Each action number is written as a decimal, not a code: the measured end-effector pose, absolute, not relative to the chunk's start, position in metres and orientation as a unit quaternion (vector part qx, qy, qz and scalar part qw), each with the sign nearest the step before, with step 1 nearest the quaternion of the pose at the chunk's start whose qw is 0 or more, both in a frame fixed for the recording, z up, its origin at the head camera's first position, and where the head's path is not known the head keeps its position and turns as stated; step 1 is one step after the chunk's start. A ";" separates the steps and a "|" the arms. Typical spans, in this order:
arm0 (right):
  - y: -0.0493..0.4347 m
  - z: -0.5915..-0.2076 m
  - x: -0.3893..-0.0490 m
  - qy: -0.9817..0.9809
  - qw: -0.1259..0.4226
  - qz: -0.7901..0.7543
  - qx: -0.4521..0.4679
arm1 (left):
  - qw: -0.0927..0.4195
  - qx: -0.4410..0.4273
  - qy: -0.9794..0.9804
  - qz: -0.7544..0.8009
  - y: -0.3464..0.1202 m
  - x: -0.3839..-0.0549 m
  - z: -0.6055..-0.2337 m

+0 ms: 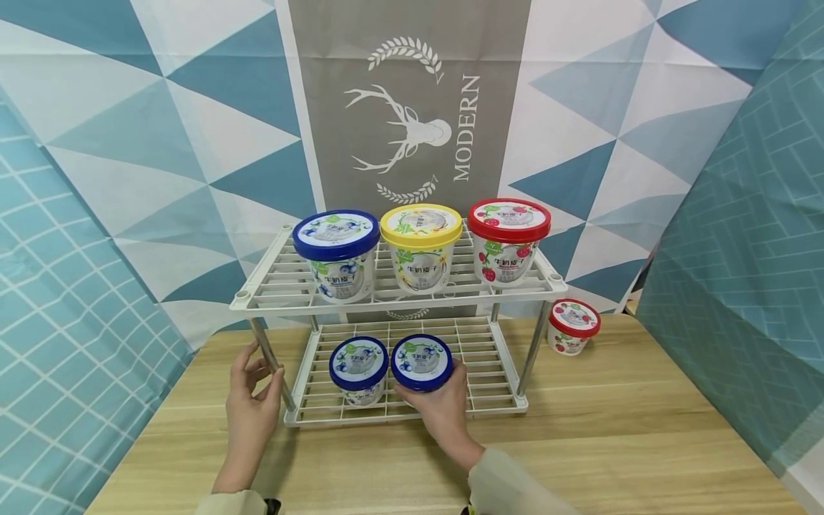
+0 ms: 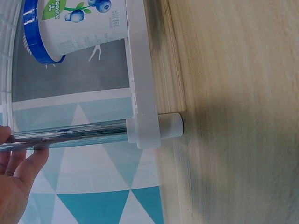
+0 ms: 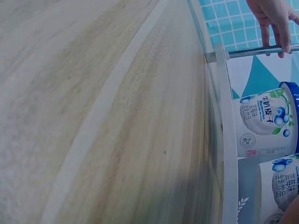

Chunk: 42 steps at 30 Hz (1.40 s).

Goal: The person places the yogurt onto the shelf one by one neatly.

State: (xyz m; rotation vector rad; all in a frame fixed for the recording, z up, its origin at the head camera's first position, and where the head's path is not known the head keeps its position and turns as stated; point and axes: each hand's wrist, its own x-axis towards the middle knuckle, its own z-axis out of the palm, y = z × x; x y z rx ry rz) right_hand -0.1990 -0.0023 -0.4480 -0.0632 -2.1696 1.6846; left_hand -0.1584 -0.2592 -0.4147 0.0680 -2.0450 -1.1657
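A two-tier white rack with metal posts stands on the table. My left hand holds its front left post, thumb and fingers on either side of the metal. On the lower shelf, my right hand grips a blue-lidded blueberry tub from its right side. Close to its left stands a second blue-lidded tub, upright. In the right wrist view both the second tub and part of the gripped tub show, and most of the right hand lies outside that picture.
The upper shelf carries a blue-lidded tub, a yellow-lidded tub and a red-lidded tub in a row. Another red-lidded tub is on the wooden table, right of the rack. Patterned cloth hangs behind.
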 end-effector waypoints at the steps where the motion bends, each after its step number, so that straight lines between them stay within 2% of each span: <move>1: -0.003 -0.448 -0.199 -0.776 0.197 0.599 -0.024 | 0.384 0.026 -0.801 -0.458 -0.259 -0.158 -0.415; 42: -0.009 -0.458 -0.208 -0.780 0.192 0.595 -0.035 | 0.378 0.022 -0.802 -0.461 -0.259 -0.157 -0.414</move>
